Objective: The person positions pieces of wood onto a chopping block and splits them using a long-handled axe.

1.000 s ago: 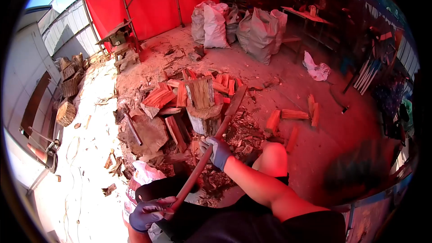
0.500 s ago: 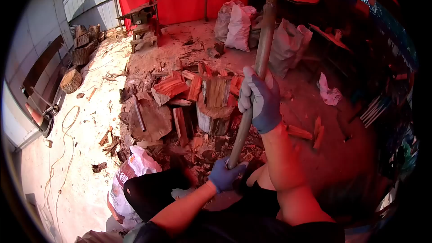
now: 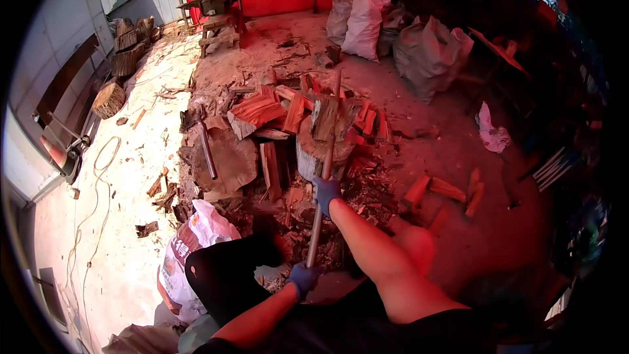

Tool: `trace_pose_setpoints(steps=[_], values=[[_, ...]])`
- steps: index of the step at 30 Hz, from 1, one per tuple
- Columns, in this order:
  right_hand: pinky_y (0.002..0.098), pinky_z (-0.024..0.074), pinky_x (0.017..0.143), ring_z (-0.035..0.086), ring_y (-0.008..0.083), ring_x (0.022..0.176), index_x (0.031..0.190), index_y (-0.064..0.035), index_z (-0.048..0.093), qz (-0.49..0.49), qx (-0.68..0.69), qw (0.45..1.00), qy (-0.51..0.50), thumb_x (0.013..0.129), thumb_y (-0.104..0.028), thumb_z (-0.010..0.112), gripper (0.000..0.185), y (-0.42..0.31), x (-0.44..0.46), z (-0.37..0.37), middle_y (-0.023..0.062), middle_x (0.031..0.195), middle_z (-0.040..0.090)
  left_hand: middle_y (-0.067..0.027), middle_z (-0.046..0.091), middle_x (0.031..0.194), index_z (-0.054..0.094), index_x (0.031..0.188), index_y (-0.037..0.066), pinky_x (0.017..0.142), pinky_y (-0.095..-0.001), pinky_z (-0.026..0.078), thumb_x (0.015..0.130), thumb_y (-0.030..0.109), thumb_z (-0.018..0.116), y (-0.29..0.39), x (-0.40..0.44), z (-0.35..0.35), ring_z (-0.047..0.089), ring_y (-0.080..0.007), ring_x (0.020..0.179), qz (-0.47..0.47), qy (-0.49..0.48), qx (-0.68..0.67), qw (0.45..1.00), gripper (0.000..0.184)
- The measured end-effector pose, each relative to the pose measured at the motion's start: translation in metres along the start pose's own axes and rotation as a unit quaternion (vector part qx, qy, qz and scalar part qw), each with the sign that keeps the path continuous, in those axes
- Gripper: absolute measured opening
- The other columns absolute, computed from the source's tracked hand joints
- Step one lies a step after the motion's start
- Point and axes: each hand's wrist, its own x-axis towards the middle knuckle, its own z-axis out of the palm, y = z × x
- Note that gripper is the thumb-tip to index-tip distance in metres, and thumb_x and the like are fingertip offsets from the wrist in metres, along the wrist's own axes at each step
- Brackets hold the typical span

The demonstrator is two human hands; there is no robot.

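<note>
My right hand, in a blue and grey glove, is closed partway up the shaft of a long-handled tool. Lower down, near the shaft's bottom end, my gloved left hand grips it too. The shaft points forward and its far end overlaps a split piece of wood on a chopping block; I cannot make out the tool's head. Split firewood is heaped behind and left of the block. One upright wedge of wood stands just left of it.
A wide log round lies left of the block with a metal bar on it. A printed sack sits by my left knee. Stuffed sacks stand at the back. Loose split pieces lie on the right; a cord trails at left.
The tool has swung forward and down from its raised position. My right hand has moved down the view and closer to my left hand, which has dropped slightly leftward.
</note>
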Motion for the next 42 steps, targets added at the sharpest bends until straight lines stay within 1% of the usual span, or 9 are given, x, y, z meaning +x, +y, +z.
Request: trace_pose_setpoints(steps=[8, 11, 17, 20, 22, 24, 26, 29, 42], values=[[0.0329, 0.0370, 0.038, 0.045, 0.0157, 0.041, 0.097, -0.0139, 0.053, 0.005, 0.025, 0.997, -0.071, 0.094, -0.022, 0.068, 0.017, -0.005, -0.029, -0.003, -0.0003, 0.058, 0.044, -0.0044, 0.059, 0.064, 0.065, 0.090, 0.004, 0.048, -0.0310, 0.046, 0.087, 0.021, 0.073, -0.017, -0.010, 0.021, 0.057, -0.0134, 0.051, 0.149, 0.061, 0.088, 0.983, 0.019], [0.0336, 0.0382, 0.039, 0.044, 0.0156, 0.040, 0.104, -0.0102, 0.055, -0.101, 0.064, 0.988, -0.098, 0.095, -0.018, 0.066, 0.017, -0.064, -0.078, -0.002, 0.0005, 0.059, 0.046, -0.0058, 0.063, 0.072, 0.065, 0.094, 0.002, 0.067, -0.0328, 0.052, 0.089, 0.024, 0.071, -0.005, 0.002, 0.013, 0.061, -0.0129, 0.070, 0.181, 0.016, 0.120, 0.976, 0.024], [0.0323, 0.0392, 0.038, 0.045, 0.0135, 0.041, 0.104, -0.0071, 0.055, -0.332, 0.030, 0.939, -0.083, 0.093, -0.018, 0.069, 0.021, -0.152, -0.079, -0.001, 0.0005, 0.061, 0.048, -0.0017, 0.061, 0.072, 0.065, 0.093, 0.005, 0.059, -0.0284, 0.048, 0.091, 0.020, 0.068, 0.097, 0.016, 0.031, 0.056, -0.0094, 0.066, 0.169, -0.103, 0.027, 0.980, 0.015], [0.0320, 0.0400, 0.038, 0.045, 0.0136, 0.041, 0.098, -0.0083, 0.053, -0.251, 0.037, 0.967, -0.033, 0.092, -0.019, 0.071, 0.022, -0.087, -0.031, -0.002, 0.0004, 0.060, 0.048, -0.0021, 0.061, 0.072, 0.065, 0.089, 0.005, 0.059, -0.0284, 0.048, 0.091, 0.019, 0.069, 0.068, 0.038, 0.013, 0.059, -0.0108, 0.065, 0.147, -0.142, -0.015, 0.979, 0.015], [0.0327, 0.0406, 0.038, 0.046, 0.0141, 0.041, 0.091, -0.0100, 0.052, -0.121, 0.002, 0.993, 0.004, 0.091, -0.022, 0.072, 0.023, -0.024, 0.015, -0.016, 0.0003, 0.060, 0.048, -0.0029, 0.062, 0.071, 0.067, 0.088, 0.005, 0.052, -0.0309, 0.047, 0.090, 0.020, 0.070, -0.004, 0.047, 0.000, 0.059, -0.0128, 0.060, -0.037, -0.103, 0.074, 0.991, 0.015], [0.0342, 0.0412, 0.038, 0.046, 0.0151, 0.043, 0.085, -0.0119, 0.050, 0.087, -0.040, 0.995, 0.018, 0.089, -0.025, 0.073, 0.027, 0.015, 0.040, -0.035, 0.0002, 0.059, 0.047, -0.0034, 0.057, 0.064, 0.066, 0.089, 0.005, 0.046, -0.0309, 0.041, 0.090, 0.017, 0.069, -0.056, 0.056, 0.009, 0.054, -0.0140, 0.051, 0.050, -0.097, 0.113, 0.988, 0.012], [0.0353, 0.0417, 0.039, 0.047, 0.0157, 0.044, 0.085, -0.0124, 0.050, 0.079, -0.022, 0.997, 0.015, 0.089, -0.026, 0.073, 0.027, 0.017, 0.047, -0.039, 0.0002, 0.059, 0.047, -0.0039, 0.053, 0.057, 0.065, 0.090, 0.004, 0.039, -0.0309, 0.036, 0.089, 0.014, 0.069, -0.042, 0.045, 0.026, 0.049, -0.0152, 0.043, 0.138, -0.103, 0.150, 0.973, 0.010], [0.0347, 0.0427, 0.041, 0.048, 0.0152, 0.045, 0.085, -0.0134, 0.051, 0.089, -0.013, 0.996, -0.005, 0.088, -0.025, 0.074, 0.026, 0.013, 0.036, -0.045, 0.0000, 0.060, 0.048, -0.0039, 0.048, 0.055, 0.061, 0.088, 0.003, 0.040, -0.0319, 0.038, 0.090, 0.015, 0.069, 0.027, -0.011, 0.050, 0.048, -0.0168, 0.043, -0.075, -0.054, -0.046, 0.995, 0.014], [0.0344, 0.0408, 0.041, 0.045, 0.0149, 0.045, 0.086, -0.0130, 0.055, 0.064, 0.129, 0.989, -0.023, 0.092, -0.024, 0.071, 0.020, -0.023, -0.012, -0.032, -0.0006, 0.062, 0.046, -0.0007, 0.054, 0.060, 0.059, 0.096, 0.003, 0.042, -0.0264, 0.040, 0.089, 0.020, 0.075, 0.076, -0.083, 0.006, 0.051, -0.0103, 0.046, -0.029, -0.113, -0.016, 0.993, 0.024]])
